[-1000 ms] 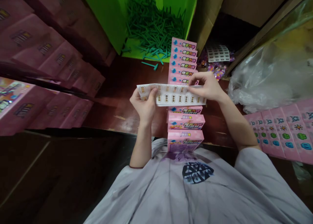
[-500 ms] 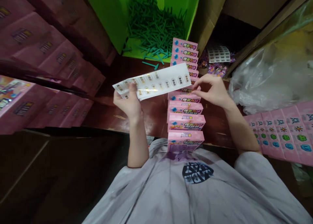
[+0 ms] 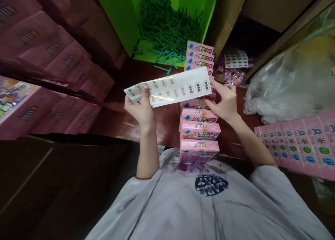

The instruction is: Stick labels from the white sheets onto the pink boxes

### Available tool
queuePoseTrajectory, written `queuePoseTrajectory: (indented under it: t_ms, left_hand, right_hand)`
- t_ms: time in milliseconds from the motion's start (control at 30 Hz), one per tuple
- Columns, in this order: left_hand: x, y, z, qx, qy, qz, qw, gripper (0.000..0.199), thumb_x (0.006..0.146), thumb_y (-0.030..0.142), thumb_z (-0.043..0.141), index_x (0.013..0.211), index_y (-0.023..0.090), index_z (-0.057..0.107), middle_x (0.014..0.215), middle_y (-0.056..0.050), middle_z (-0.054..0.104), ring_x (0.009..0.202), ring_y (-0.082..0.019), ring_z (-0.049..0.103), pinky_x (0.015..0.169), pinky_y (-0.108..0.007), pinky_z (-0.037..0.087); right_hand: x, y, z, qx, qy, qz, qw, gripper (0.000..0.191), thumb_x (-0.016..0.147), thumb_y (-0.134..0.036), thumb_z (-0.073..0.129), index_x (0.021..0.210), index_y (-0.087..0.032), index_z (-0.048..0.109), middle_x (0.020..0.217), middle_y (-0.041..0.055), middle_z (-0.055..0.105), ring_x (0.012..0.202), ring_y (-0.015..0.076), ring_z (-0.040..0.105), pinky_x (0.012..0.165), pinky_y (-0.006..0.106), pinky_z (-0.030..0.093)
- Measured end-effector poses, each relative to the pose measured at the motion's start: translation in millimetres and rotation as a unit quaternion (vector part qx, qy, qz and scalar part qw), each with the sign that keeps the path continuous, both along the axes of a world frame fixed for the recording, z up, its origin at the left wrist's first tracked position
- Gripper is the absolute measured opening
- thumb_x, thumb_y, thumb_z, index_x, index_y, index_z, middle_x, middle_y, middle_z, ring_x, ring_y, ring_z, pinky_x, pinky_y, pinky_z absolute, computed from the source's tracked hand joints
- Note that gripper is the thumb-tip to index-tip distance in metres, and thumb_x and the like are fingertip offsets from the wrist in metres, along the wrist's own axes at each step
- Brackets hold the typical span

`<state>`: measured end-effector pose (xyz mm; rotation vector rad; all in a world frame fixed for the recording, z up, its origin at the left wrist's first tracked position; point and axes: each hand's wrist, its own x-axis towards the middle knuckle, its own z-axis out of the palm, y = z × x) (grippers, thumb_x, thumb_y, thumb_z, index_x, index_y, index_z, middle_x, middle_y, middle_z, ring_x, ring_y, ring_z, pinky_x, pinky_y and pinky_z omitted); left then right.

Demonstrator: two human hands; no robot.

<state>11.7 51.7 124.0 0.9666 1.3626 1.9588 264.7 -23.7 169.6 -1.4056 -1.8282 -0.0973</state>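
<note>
My left hand grips the left end of a white sheet of oval gold and black stickers, thumb on top. The sheet is held above a row of pink boxes that runs from my shirt toward the green bin. At the sheet's right end is my right hand, thumb and forefinger apart, the fingertips near the sheet's edge and partly behind it. No object shows between those fingers. The middle boxes of the row are partly hidden by the sheet and my right hand.
Green plastic sticks fill a bright green bin. Pink boxes are stacked at the left, and more pink boxes line the right. Beside a cardboard box lies clear plastic wrapping. Small colourful bags lie near a sticker sheet.
The sticker sheet has shifted slightly right and turned more toward the camera. My right hand has moved a little left and down, its thumb and forefinger spread wider.
</note>
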Motion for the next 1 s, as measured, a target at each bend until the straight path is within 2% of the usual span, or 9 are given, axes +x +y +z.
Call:
queuePoseTrajectory:
  t_ms: [67,133,300,433,567,733,833,900,1000]
  left_hand:
    - [4.4,-0.7,4.2,0.027,-0.001,-0.007,1.000,0.043,0.068,0.053,0.080,0.087,0.019,0.061,0.090,-0.004,0.067,0.093,-0.020,0.067,0.085,-0.035,0.057]
    - [10.3,-2.2,7.3,0.046,0.013,-0.025,0.999,0.041,0.069,0.051,0.080,0.085,0.019,0.060,0.086,-0.002,0.066,0.087,-0.018,0.067,0.083,-0.034,0.057]
    - [24.2,-7.3,9.8,0.053,0.046,-0.065,0.995,0.036,0.069,0.046,0.080,0.079,0.018,0.059,0.079,0.000,0.062,0.080,-0.016,0.065,0.078,-0.033,0.056]
    - [27.7,-11.2,11.3,0.043,0.054,-0.078,0.995,0.032,0.068,0.041,0.081,0.079,0.019,0.061,0.080,0.000,0.062,0.081,-0.017,0.065,0.077,-0.032,0.055]
    - [30.4,-13.8,15.0,0.007,0.053,-0.075,0.996,0.031,0.070,0.040,0.081,0.079,0.018,0.061,0.081,-0.002,0.064,0.084,-0.018,0.066,0.078,-0.032,0.056]
    - [34.6,-12.5,21.8,0.010,0.038,-0.081,0.996,0.033,0.073,0.045,0.079,0.081,0.017,0.061,0.083,-0.003,0.067,0.085,-0.019,0.067,0.079,-0.033,0.057]
    - [27.4,-4.6,23.2,0.011,0.034,-0.059,0.998,0.036,0.072,0.048,0.079,0.083,0.018,0.063,0.086,-0.004,0.068,0.088,-0.019,0.068,0.083,-0.034,0.057]
    - [16.3,4.1,21.1,0.007,0.024,-0.018,1.000,0.038,0.072,0.051,0.078,0.086,0.018,0.062,0.089,-0.004,0.069,0.093,-0.020,0.068,0.086,-0.035,0.057]
    - [-3.7,17.2,14.1,0.007,0.007,0.018,1.000,0.040,0.075,0.054,0.074,0.094,0.021,0.061,0.100,-0.005,0.069,0.105,-0.022,0.066,0.092,-0.037,0.056]
  right_hand:
    - [-2.7,-0.5,17.4,0.082,0.045,-0.039,0.995,0.036,0.090,-0.034,0.057,0.123,-0.021,0.061,0.113,0.0108,0.070,0.097,0.0291,0.065,0.098,0.052,0.041]
    - [-7.2,4.3,35.6,0.120,0.032,-0.044,0.991,0.026,0.093,-0.036,0.054,0.113,-0.024,0.065,0.106,0.0081,0.072,0.098,0.0289,0.064,0.100,0.053,0.040]
    - [-20.4,30.4,58.8,-0.019,-0.055,0.107,0.993,0.020,0.089,-0.037,0.063,0.104,-0.025,0.071,0.103,0.0014,0.074,0.103,0.0268,0.064,0.108,0.055,0.035]
    - [-21.1,41.3,57.3,-0.095,0.001,0.138,0.986,0.012,0.085,-0.029,0.064,0.088,-0.024,0.074,0.091,0.0001,0.074,0.092,0.0232,0.067,0.098,0.047,0.047]
    - [-18.6,44.3,51.3,-0.088,0.079,0.139,0.983,0.008,0.081,-0.027,0.068,0.081,-0.024,0.076,0.083,0.0010,0.072,0.085,0.0222,0.068,0.086,0.041,0.053]
    - [-22.9,49.2,43.9,-0.048,0.041,0.133,0.989,0.010,0.086,-0.030,0.067,0.079,-0.028,0.074,0.089,-0.0003,0.071,0.097,0.0241,0.066,0.101,0.052,0.047]
    - [-21.0,49.3,42.7,-0.005,0.042,0.088,0.995,0.007,0.086,-0.030,0.069,0.080,-0.028,0.073,0.089,-0.0008,0.070,0.102,0.0251,0.065,0.108,0.058,0.041]
    - [-14.0,49.2,41.0,0.003,0.087,0.057,0.995,0.005,0.083,-0.029,0.071,0.080,-0.026,0.073,0.085,0.0001,0.070,0.095,0.0240,0.067,0.102,0.054,0.047]
    - [1.9,50.0,34.4,-0.057,0.124,0.074,0.988,0.006,0.075,-0.026,0.077,0.073,-0.022,0.073,0.076,0.0004,0.070,0.077,0.0203,0.067,0.084,0.042,0.055]
